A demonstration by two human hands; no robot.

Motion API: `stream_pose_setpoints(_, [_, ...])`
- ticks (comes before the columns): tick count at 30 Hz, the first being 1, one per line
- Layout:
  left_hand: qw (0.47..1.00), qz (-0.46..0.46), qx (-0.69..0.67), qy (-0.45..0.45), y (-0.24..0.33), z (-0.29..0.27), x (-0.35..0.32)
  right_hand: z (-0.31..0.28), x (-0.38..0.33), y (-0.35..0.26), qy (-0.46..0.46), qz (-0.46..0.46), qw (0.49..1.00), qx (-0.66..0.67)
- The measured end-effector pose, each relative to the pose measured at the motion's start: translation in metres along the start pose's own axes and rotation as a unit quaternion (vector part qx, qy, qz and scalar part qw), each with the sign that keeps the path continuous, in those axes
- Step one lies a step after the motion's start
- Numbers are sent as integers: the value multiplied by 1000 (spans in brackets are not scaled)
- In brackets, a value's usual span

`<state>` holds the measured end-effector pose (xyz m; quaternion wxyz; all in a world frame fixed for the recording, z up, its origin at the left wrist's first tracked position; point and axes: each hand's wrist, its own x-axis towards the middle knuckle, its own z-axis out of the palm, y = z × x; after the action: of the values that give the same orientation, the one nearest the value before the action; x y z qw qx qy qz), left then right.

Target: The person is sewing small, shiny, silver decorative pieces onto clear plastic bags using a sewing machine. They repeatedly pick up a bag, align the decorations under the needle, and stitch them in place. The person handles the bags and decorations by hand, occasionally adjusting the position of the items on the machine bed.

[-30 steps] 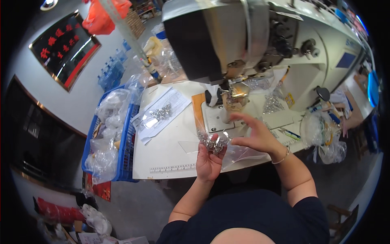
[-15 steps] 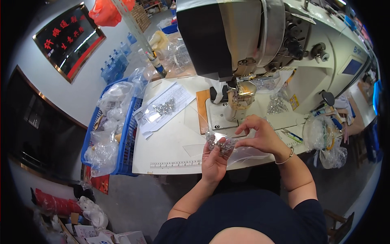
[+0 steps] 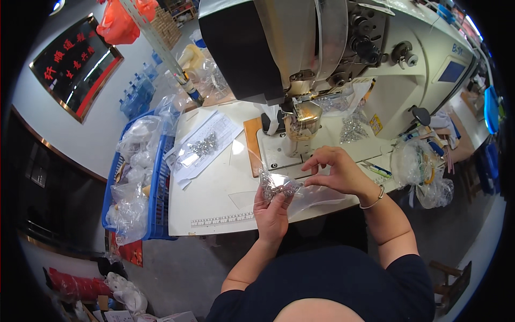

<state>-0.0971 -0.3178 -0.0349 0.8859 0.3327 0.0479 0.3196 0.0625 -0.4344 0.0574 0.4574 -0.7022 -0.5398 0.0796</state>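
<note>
White bench below a grey industrial sewing machine. Left hand grips a clear plastic bag of small metal parts. Right hand pinches its upper edge

White worktable, grey concrete floor, pale wall.
</note>
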Motion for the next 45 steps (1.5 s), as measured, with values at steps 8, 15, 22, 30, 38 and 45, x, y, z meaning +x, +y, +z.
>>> stream_pose_setpoints(8, [986, -50, -161, -15, 15, 25, -6, 1, -5, 0, -6, 31, 999, 35])
stream_pose_setpoints(15, [996, -30, -79, 35, -3, 15, 3, -1, -5, -3, -27, -5, 1000, 7])
stream_pose_setpoints(22, [991, -67, -103, -60, -6, 5, -5, -7, 4, -1, -65, 12, 997, 40])
stream_pose_setpoints(30, [993, -97, -1, -75, -3, 9, -4, 5, 15, -27, 3, -101, 990, -103])
stream_pose_setpoints(38, [989, -139, 29, -43, 5, 16, 1, 10, 13, -27, -83, -26, 995, 43])
stream_pose_setpoints(45, [973, -200, 28, -110, 20, 17, 4, 9, 11, -23, -37, 90, 983, 158])
